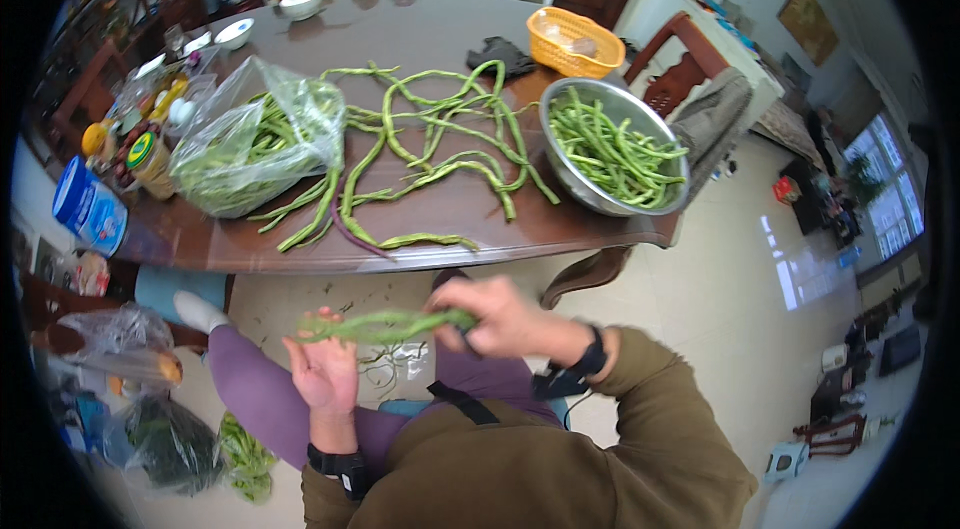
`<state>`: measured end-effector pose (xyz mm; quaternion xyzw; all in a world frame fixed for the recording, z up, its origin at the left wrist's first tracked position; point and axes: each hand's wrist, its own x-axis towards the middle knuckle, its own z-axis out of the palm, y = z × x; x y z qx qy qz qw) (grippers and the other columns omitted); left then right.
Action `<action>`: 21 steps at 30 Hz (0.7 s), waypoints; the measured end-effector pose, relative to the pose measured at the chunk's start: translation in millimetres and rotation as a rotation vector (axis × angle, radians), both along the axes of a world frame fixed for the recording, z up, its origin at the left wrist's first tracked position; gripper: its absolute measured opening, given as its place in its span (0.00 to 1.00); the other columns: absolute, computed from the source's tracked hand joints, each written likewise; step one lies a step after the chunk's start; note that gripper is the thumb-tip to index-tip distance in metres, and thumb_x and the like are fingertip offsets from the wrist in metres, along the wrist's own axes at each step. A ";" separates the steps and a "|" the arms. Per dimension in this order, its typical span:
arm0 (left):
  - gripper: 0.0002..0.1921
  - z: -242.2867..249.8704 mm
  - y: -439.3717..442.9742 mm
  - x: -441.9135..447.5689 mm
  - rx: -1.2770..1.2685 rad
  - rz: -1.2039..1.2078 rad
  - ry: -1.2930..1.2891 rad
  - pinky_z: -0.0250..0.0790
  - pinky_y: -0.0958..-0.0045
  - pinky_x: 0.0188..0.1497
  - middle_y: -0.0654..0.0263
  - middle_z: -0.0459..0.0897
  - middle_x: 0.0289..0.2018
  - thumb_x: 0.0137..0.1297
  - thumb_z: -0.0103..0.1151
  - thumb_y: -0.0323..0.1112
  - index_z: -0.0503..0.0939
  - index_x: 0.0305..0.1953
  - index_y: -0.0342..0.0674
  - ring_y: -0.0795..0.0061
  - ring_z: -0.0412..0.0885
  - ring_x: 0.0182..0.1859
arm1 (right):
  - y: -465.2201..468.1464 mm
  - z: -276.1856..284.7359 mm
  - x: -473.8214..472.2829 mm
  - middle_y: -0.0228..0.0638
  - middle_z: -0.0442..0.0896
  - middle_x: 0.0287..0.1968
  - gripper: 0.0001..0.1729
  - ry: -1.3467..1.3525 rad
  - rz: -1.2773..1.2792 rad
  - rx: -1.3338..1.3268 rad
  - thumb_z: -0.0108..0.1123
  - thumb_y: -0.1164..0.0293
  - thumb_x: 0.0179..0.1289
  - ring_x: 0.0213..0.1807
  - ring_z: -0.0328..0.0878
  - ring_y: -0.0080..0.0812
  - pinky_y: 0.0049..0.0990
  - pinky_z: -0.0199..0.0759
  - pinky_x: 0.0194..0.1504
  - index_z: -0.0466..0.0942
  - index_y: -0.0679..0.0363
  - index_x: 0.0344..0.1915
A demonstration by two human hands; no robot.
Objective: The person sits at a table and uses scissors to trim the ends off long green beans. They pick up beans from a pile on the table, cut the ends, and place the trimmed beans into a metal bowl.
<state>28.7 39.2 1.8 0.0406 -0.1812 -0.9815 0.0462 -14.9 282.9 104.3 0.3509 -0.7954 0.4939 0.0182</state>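
My right hand, blurred, is closed around one end of some green long beans above my lap. The beans reach left across the upturned palm of my left hand, whose fingers are spread; whether they grip the beans is unclear. Ahead, whole long beans lie loosely tangled on the dark wooden table, with a purple one among them. To the right, a metal basin holds short bean pieces. On the left, a clear plastic bag is filled with more long beans.
A yellow plastic basket and a crumpled black bag sit behind the basin. Jars, a blue tub and bowls stand at the table's left and back. Plastic bags and leafy greens lie at floor level. Bean scraps are below my hands.
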 end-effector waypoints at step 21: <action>0.12 -40.6 -15.9 -9.8 -0.022 -0.202 -0.047 0.64 0.68 0.44 0.66 0.74 0.39 0.73 0.44 0.44 0.71 0.46 0.42 0.73 0.69 0.38 | 92.8 42.6 -73.8 0.41 0.79 0.35 0.22 0.377 -0.681 0.671 0.62 0.78 0.47 0.41 0.77 0.46 0.40 0.72 0.41 0.72 0.58 0.45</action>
